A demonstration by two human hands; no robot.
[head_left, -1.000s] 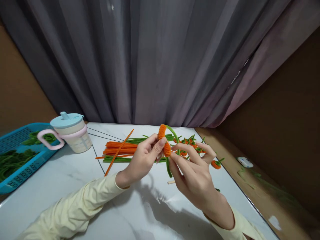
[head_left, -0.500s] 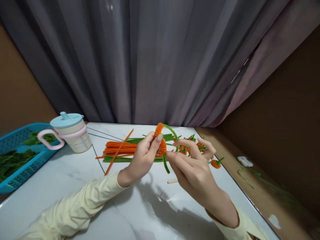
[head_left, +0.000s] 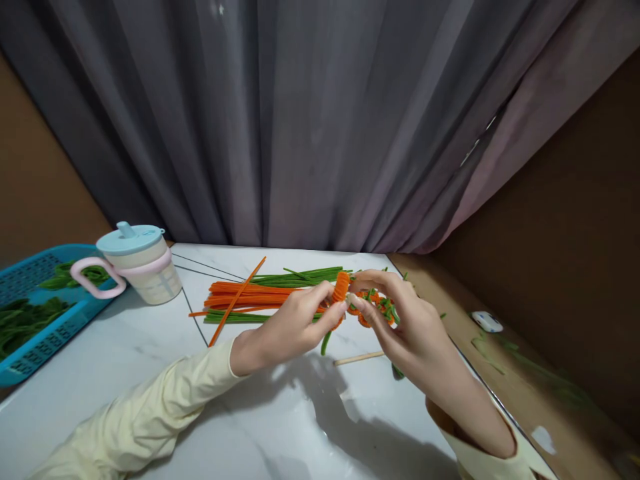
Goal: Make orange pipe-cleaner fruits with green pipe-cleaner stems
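Note:
My left hand (head_left: 300, 319) is closed, its thumb and fingers pinching a ribbed orange pipe cleaner coil (head_left: 341, 287). From below the coil hangs the end of a green pipe cleaner (head_left: 326, 343). My right hand (head_left: 407, 323) is closed at the coil's right side, thumb and forefinger nearly meeting beside the left thumb. What lies between those right fingertips is hidden. Behind the right fingers are several small orange persimmon-like pieces with green tops (head_left: 366, 319), partly covered by that hand. A thin wooden stick (head_left: 359, 359) lies on the table under the hands.
Orange pipe cleaners (head_left: 245, 297) and green pipe cleaners (head_left: 310, 275) lie in bundles on the white table (head_left: 150, 373). To the left are a lidded cup (head_left: 150, 270) with a pink handle and a blue basket (head_left: 60, 340) of green pieces. A white object (head_left: 486, 322) lies on the right.
Both hands have come closer together, and the orange coil has moved right and lower. My right fingers have closed in at its side. The green loop above it no longer shows.

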